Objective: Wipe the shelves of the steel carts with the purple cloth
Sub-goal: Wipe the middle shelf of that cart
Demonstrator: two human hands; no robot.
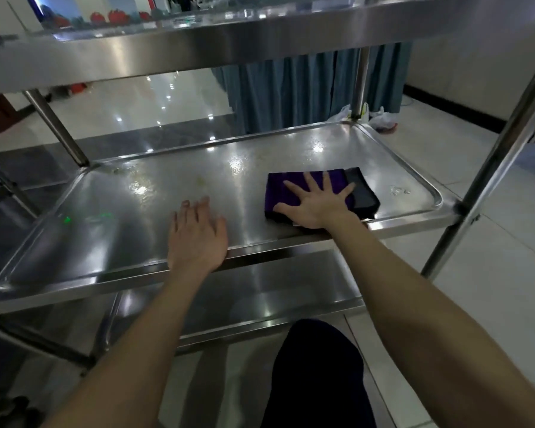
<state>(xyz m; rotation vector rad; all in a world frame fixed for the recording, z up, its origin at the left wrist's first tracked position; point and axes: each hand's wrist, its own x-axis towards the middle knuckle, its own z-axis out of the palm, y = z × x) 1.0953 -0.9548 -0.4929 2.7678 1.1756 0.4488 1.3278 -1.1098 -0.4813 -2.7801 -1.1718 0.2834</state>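
- Steel middle shelf (105,230) of the cart is the one being worked on. Wiping step looks underway, since the cloth lies flat on it.
- Purple cloth (277,188), folded, w/ a dark grey band on its right side, sits under the R hand (317,202), near the shelf's front lip.
- R fingers (310,180): spread wide, straight, pressing the cloth down. No pinch, no curl.
- L hand (198,239): on bare steel, left of the cloth & apart from it. L fingers (186,208) relaxed, close together, holding nothing; prob. bracing.
- Beyond L fingertips: yellowish smear (203,180). Right of R fingertips: water drops (399,190).
- Next move, my guess: sweep the cloth left toward the smear. Needs steady downward pressure, & the L hand out of the path.
- Top shelf (229,41) & bottom shelf (260,288): can't tell if wiped.
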